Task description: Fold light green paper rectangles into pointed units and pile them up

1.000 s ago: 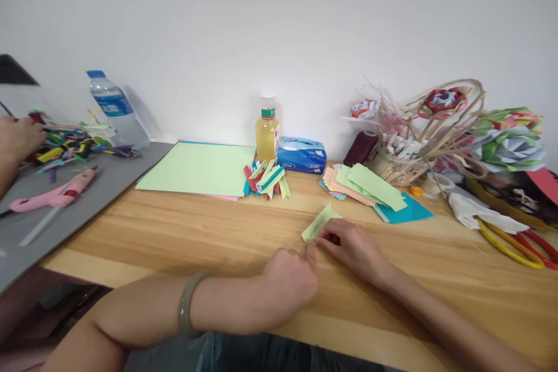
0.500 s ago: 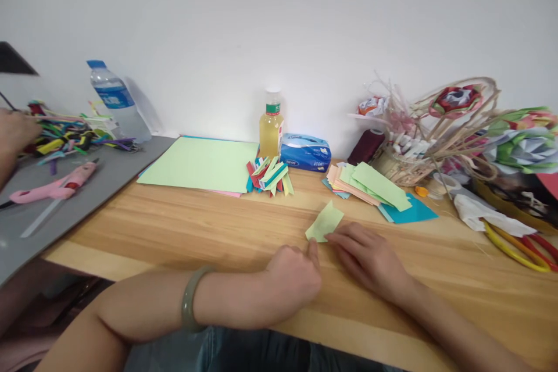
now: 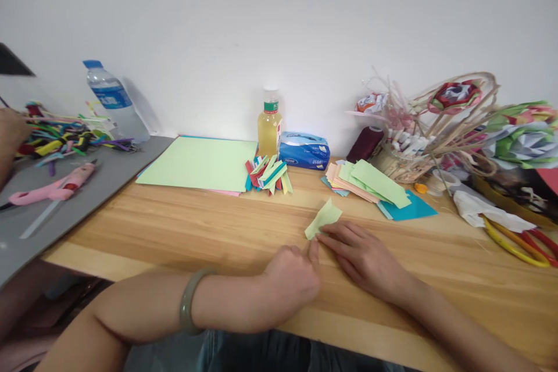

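A small piece of light green paper lies on the wooden table, bent, with its far end lifted. My left hand has its fingers curled and its index finger stretched forward, pinning the paper's near edge. A green bangle circles that wrist. My right hand lies low over the table from the right, fingers stretched out, fingertips on the near right part of the paper. Its thumb is hidden. Beyond the hands sit a pile of folded coloured paper strips and a stack of pastel paper slips.
Green paper sheets, a juice bottle and a tissue pack line the wall. Paper flowers and scissors are right. Left, a grey mat bears a pink glue gun; another person's hand shows there.
My right fingertips have slid left across the paper, closer to my left index finger, and cover more of its near edge. My left hand stays almost in place.
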Tool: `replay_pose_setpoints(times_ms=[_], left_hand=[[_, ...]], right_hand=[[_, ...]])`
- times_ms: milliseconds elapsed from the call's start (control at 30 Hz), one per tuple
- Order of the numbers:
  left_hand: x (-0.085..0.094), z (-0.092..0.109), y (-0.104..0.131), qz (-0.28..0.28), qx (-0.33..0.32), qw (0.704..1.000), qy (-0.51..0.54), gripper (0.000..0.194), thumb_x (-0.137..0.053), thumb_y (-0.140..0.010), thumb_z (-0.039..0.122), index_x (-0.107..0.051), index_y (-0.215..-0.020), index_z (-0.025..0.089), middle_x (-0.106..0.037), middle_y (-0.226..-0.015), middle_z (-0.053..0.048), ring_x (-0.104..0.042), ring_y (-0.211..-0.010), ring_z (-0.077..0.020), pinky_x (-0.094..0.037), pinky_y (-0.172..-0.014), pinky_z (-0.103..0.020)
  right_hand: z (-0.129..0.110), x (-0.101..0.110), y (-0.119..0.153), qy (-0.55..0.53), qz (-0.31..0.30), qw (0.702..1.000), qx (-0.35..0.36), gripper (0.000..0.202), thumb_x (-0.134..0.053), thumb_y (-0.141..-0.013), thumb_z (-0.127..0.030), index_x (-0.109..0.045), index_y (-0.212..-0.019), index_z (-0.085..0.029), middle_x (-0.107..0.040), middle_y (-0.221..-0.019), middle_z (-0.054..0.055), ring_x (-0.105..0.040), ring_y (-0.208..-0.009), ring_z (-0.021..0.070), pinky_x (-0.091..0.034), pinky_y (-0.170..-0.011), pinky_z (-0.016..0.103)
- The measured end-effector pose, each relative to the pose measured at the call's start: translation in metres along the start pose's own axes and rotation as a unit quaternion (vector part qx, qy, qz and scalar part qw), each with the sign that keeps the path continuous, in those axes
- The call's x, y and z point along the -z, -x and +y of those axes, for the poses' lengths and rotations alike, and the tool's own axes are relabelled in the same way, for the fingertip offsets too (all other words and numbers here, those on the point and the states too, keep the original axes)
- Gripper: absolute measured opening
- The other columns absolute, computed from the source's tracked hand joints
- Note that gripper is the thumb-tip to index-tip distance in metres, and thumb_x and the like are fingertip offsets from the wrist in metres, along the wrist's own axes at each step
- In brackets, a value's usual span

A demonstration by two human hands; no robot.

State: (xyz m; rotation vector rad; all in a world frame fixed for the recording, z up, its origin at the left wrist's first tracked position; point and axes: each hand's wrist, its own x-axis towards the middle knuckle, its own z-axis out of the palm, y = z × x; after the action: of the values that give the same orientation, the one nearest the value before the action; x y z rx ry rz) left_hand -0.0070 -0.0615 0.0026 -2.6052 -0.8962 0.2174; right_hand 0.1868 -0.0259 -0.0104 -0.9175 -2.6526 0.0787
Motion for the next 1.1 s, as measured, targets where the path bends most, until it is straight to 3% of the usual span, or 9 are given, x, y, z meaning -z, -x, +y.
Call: replay_pose_setpoints(times_ms=[233,533,900,1100], left_hand=[[0.008,-0.004,-0.002,-0.055,-0.028,0.997,0.048,0.039,-0.046,-0.082,0.006,-0.054,-0.119,-0.001,-0.064,-0.065,-0.016,-0.06,-0.053,-0.0166,-0.036,-0.042,-0.023],[0.006,-0.004,-0.004,-0.065,-0.025,0.996,0.059,0.038,-0.05,-0.081,0.007,-0.053,-0.119,-0.001,-0.065,-0.067,-0.016,-0.061,-0.052,-0.0171,-0.037,-0.041,-0.022],[0.014,-0.005,-0.001,-0.07,-0.032,0.996,0.036,0.037,-0.048,-0.079,0.004,-0.057,-0.115,0.0,-0.064,-0.063,-0.014,-0.061,-0.05,-0.0171,-0.039,-0.04,-0.021],[0.016,-0.006,-0.002,-0.077,-0.034,0.996,0.043,0.031,-0.05,-0.077,0.004,-0.063,-0.106,0.002,-0.066,-0.073,-0.019,-0.061,-0.051,-0.0174,-0.039,-0.039,-0.022]], right_hand=[[0.002,0.003,0.0,-0.003,-0.04,0.999,0.002,0.036,-0.04,-0.089,-0.019,-0.056,-0.121,-0.018,-0.062,-0.111,0.011,-0.054,-0.101,0.024,-0.048,-0.085,0.042],[0.001,0.008,-0.001,0.009,-0.078,0.997,0.007,0.04,-0.04,-0.087,-0.019,-0.054,-0.124,-0.014,-0.059,-0.118,0.012,-0.05,-0.107,0.0261,-0.045,-0.09,0.046],[0.003,0.006,0.002,0.008,-0.056,0.998,0.015,0.039,-0.042,-0.087,-0.019,-0.055,-0.123,-0.014,-0.06,-0.118,0.012,-0.052,-0.108,0.0256,-0.048,-0.09,0.044],[0.004,0.008,0.002,-0.006,-0.049,0.999,0.01,0.037,-0.042,-0.09,-0.029,-0.055,-0.123,-0.017,-0.06,-0.119,0.011,-0.053,-0.109,0.0252,-0.048,-0.09,0.044]])
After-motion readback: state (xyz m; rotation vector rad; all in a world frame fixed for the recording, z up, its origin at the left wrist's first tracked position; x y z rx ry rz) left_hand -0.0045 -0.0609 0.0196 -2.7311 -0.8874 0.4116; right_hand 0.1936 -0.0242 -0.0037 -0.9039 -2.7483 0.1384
